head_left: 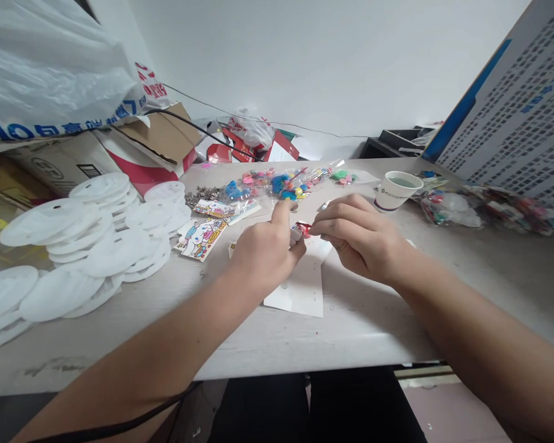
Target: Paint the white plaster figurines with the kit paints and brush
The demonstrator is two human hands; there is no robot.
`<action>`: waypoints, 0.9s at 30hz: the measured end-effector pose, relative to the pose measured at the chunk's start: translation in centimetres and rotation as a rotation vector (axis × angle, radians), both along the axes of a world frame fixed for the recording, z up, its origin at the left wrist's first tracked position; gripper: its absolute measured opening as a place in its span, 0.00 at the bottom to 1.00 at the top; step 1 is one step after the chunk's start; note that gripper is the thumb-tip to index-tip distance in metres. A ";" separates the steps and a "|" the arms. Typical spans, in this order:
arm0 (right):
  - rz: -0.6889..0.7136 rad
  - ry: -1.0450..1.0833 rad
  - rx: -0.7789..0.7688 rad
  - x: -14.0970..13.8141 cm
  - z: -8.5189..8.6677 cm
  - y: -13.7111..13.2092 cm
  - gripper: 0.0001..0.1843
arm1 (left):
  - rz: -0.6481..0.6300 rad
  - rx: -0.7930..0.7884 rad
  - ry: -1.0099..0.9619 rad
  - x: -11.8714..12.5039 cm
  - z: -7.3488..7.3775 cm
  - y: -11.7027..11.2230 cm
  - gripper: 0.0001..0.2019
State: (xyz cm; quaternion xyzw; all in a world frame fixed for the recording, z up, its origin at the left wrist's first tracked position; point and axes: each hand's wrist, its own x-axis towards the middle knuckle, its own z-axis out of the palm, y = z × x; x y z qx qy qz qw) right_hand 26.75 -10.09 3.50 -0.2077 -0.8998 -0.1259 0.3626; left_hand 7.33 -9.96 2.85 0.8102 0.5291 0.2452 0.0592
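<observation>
Between my hands is a small red and white piece [302,230], too small for me to make out its kind. My left hand [266,241] pinches it from the left, with the index finger stretched forward and the thumb underneath. The fingers of my right hand [361,239] are pressed together at its right side; whether they grip the same piece or something thin is hidden. Below both hands a white sheet of paper [300,295] lies on the table. Left of my left hand lie cartoon-printed cards [202,239].
Stacks of white plastic discs [117,252] cover the table's left side. Behind my hands lie clear bags of colourful small pieces [286,184] and a pile of small metal parts [205,195]. A paper cup [392,192] of liquid stands right, near more filled bags [447,208].
</observation>
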 end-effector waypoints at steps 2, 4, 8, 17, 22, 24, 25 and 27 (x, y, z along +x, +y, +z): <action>-0.006 -0.037 -0.019 0.0 0.0 0.0 0.10 | 0.008 0.007 0.017 0.0 0.0 0.0 0.26; -0.019 -0.059 -0.038 0.0 -0.1 0.0 0.11 | 0.019 0.010 0.026 0.0 0.0 0.0 0.26; -0.032 -0.051 -0.027 0.1 -0.2 0.0 0.13 | 0.020 -0.006 0.033 0.0 0.0 0.0 0.27; -0.032 -0.045 -0.070 0.0 0.0 -0.2 0.12 | 0.044 -0.006 0.042 0.0 0.1 -0.2 0.28; -0.038 -0.075 -0.073 0.0 -0.1 -0.2 0.11 | 0.046 -0.027 0.031 0.0 0.3 -0.1 0.28; -0.040 -0.079 -0.074 0.0 -0.1 -0.2 0.11 | 0.046 -0.037 0.020 0.0 0.3 -0.1 0.28; -0.039 -0.077 -0.073 0.0 -0.1 -0.2 0.11 | 0.044 -0.037 0.009 0.0 0.3 -0.1 0.28; -0.039 -0.071 -0.068 0.0 0.0 -0.2 0.12 | 0.034 -0.036 -0.024 0.0 0.2 -0.2 0.28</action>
